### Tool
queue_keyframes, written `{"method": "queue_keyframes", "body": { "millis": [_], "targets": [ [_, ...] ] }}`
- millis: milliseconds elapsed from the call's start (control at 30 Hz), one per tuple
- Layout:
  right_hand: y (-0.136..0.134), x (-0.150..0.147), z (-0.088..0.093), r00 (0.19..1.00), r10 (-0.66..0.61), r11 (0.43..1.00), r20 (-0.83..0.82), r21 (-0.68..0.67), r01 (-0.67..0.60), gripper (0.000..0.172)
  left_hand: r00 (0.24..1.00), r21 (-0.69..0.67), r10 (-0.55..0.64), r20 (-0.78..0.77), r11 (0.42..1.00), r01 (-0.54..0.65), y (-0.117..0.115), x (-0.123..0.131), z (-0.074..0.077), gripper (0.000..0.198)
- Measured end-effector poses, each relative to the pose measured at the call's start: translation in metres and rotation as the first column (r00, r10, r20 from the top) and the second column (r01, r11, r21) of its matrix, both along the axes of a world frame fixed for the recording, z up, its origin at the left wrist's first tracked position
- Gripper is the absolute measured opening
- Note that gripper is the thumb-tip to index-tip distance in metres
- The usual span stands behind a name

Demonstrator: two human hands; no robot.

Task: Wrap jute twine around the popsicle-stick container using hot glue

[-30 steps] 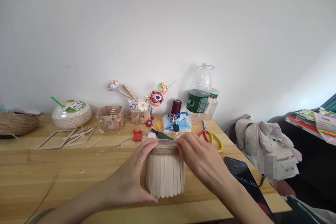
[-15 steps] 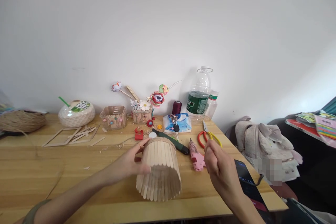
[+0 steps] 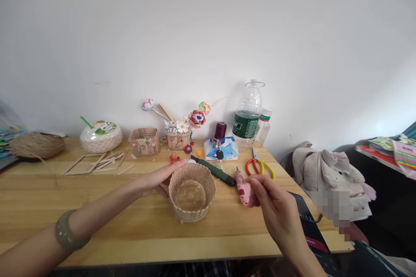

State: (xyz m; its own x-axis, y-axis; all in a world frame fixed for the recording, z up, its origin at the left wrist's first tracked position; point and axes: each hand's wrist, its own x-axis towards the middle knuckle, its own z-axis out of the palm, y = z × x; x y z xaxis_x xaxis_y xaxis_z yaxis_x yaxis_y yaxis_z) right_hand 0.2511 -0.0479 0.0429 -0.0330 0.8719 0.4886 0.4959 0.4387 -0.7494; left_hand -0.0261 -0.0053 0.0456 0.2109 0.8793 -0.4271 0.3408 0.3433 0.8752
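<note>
A round pot (image 3: 192, 213) made of pale craft sticks, with a clear plastic inside, tilts its scalloped mouth toward me at the middle of the table. Around its left and far side my left hand (image 3: 164, 177) is holding it, the fingertips partly hidden behind the rim. My right hand (image 3: 274, 201) is closed in a pinch beside the handle of a pink glue gun (image 3: 243, 190); I cannot make out what, if anything, is between the fingers. Behind the pot lies a dark green tool (image 3: 216, 171), its kind unclear. Scissors (image 3: 260, 167) with red and yellow handles lie behind the glue gun.
Loose craft sticks (image 3: 107, 162), a twine coil (image 3: 37, 145) and a wrapped coconut (image 3: 100, 136) are at left. Decorated stick boxes (image 3: 144, 143), a wipes pack (image 3: 224, 147) and a big bottle (image 3: 247, 117) line the wall. A phone (image 3: 308, 229) lies at the right edge.
The pot's mouth has turned upward, so its inside and bottom now show. My left hand has shifted to its far left side. My right hand stays closed near the glue gun.
</note>
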Motion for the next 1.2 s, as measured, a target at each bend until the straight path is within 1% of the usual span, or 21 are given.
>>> {"method": "queue_keyframes", "body": {
  "millis": [100,233,333,433,500,567,633,700,767,833,867,900,933,967,1000,1033,1067,1100,1133,1167,1200],
  "targets": [
    [-0.001,-0.001,-0.003,0.997,0.026,0.999,-0.079,-0.040,-0.029,0.025,1.000,0.162,0.030,-0.003,0.986,-0.029,0.003,-0.002,-0.003,0.055],
    [-0.001,-0.004,0.002,0.982,0.062,0.998,-0.176,-0.022,-0.067,0.020,0.993,0.340,0.112,0.049,0.932,-0.122,0.004,-0.004,-0.009,0.058],
    [0.002,-0.004,0.003,0.967,0.017,1.000,-0.254,-0.009,-0.020,0.019,0.985,0.458,0.150,0.080,0.872,-0.171,0.002,-0.005,-0.012,0.053],
    [0.005,-0.001,0.001,0.936,-0.021,0.999,-0.351,-0.051,0.004,0.018,0.981,0.563,0.161,0.108,0.803,-0.194,-0.001,-0.005,-0.013,0.040],
    [0.004,0.000,0.001,0.926,-0.021,0.998,-0.377,-0.068,-0.005,0.018,0.974,0.614,0.188,0.128,0.756,-0.227,-0.005,-0.006,-0.013,0.031],
    [0.000,-0.001,0.002,0.954,-0.009,0.998,-0.299,-0.059,-0.009,0.021,0.954,0.645,0.257,0.154,0.706,-0.294,-0.009,-0.008,-0.017,0.024],
    [-0.006,-0.006,0.001,0.986,0.014,1.000,-0.167,-0.021,-0.017,0.026,0.929,0.650,0.328,0.173,0.670,-0.357,-0.015,-0.012,-0.023,0.019],
    [-0.013,-0.013,-0.005,0.999,0.026,0.999,-0.039,0.033,-0.025,0.029,0.921,0.636,0.351,0.169,0.675,-0.373,-0.022,-0.017,-0.031,0.017],
    [-0.018,-0.021,-0.019,0.998,0.017,0.996,0.061,0.082,-0.022,0.030,0.933,0.624,0.329,0.145,0.701,-0.344,-0.029,-0.021,-0.039,0.017],
    [-0.022,-0.029,-0.036,0.987,0.019,0.995,0.159,0.091,-0.034,0.030,0.944,0.632,0.304,0.129,0.708,-0.314,-0.036,-0.024,-0.043,0.016],
    [-0.024,-0.034,-0.045,0.979,0.033,0.996,0.202,0.080,-0.050,0.030,0.950,0.656,0.288,0.124,0.694,-0.297,-0.039,-0.025,-0.043,0.018],
    [-0.026,-0.039,-0.053,0.969,0.060,0.995,0.241,0.057,-0.076,0.031,0.960,0.699,0.259,0.107,0.667,-0.258,-0.041,-0.026,-0.041,0.025],
    [-0.028,-0.044,-0.060,0.960,0.089,0.994,0.266,0.030,-0.101,0.031,0.975,0.754,0.211,0.067,0.630,-0.188,-0.043,-0.027,-0.038,0.034],
    [-0.031,-0.050,-0.066,0.951,0.125,0.992,0.282,-0.003,-0.130,0.032,0.990,0.804,0.141,-0.008,0.590,-0.078,-0.044,-0.027,-0.034,0.045],
    [-0.033,-0.055,-0.070,0.947,0.163,0.987,0.277,-0.029,-0.161,0.031,0.992,0.833,0.055,-0.114,0.550,0.065,-0.044,-0.026,-0.030,0.053],
    [-0.035,-0.061,-0.073,0.949,0.194,0.981,0.248,-0.047,-0.188,0.029,0.973,0.833,-0.033,-0.229,0.511,0.213,-0.044,-0.025,-0.025,0.056],
    [-0.037,-0.066,-0.076,0.953,0.219,0.976,0.207,-0.059,-0.211,0.026,0.937,0.799,-0.115,-0.329,0.494,0.342,-0.043,-0.024,-0.021,0.053],
    [-0.039,-0.070,-0.078,0.961,0.229,0.973,0.158,-0.059,-0.222,0.023,0.910,0.769,-0.173,-0.376,0.490,0.411,-0.041,-0.022,-0.018,0.041],
    [-0.041,-0.073,-0.079,0.968,0.223,0.975,0.111,-0.049,-0.219,0.020,0.913,0.758,-0.193,-0.360,0.511,0.406,-0.040,-0.019,-0.015,0.026],
    [-0.042,-0.076,-0.080,0.975,0.208,0.978,0.072,-0.037,-0.206,0.019,0.936,0.754,-0.190,-0.295,0.555,0.351,-0.040,-0.017,-0.013,0.014],
    [-0.044,-0.079,-0.080,0.981,0.188,0.982,0.046,-0.026,-0.187,0.017,0.967,0.753,-0.159,-0.199,0.606,0.255,-0.041,-0.015,-0.011,0.009]
  ]
}}
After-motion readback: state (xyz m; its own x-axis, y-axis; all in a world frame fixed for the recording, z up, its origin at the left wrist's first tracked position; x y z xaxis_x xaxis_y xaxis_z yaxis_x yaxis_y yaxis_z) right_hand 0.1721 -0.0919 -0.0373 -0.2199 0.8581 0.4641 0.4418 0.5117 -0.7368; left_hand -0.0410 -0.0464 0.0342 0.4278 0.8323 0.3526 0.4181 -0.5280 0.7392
